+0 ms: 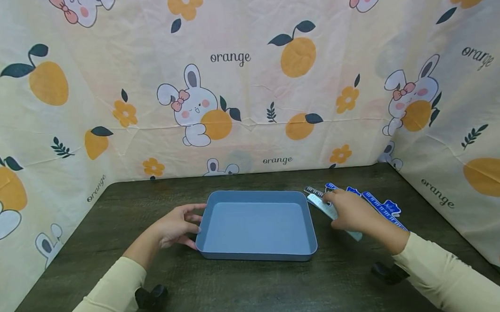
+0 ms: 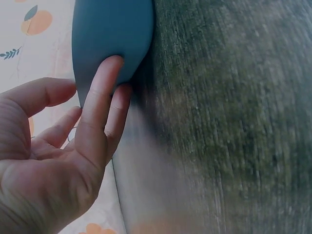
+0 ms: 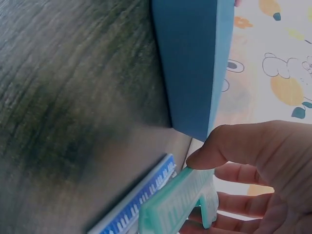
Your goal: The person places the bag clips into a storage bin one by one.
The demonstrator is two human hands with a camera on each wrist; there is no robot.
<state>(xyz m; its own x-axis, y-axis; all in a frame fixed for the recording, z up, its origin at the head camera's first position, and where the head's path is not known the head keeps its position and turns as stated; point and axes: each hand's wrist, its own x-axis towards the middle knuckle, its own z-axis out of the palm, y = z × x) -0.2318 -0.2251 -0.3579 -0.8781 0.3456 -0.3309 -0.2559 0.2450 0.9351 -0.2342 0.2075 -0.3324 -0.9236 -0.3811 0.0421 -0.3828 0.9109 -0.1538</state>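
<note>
"What does the right hand (image 1: 350,212) have?"

"A mint-green ruler clip (image 3: 175,202). The fingers are narrowed on it, thumb to one side and the others opposite, by its handle."

"Where is that clip?"

"Just beside the right end of the blue tray (image 1: 255,226), towards the far right corner of the bench (image 1: 257,292). I can't tell whether it touches the wood."

"And the left hand (image 1: 177,226)?"

"Fingers spread fairly wide, tips against the tray's left end. The tray sits flat near the bench's far edge, about midway between the far corners."

"What else lies there?"

"Blue ruler clips (image 1: 382,209) near the right hand, towards the bench's right edge, and a dark ruler-marked strip (image 1: 312,191) by the tray's far right corner."
</note>
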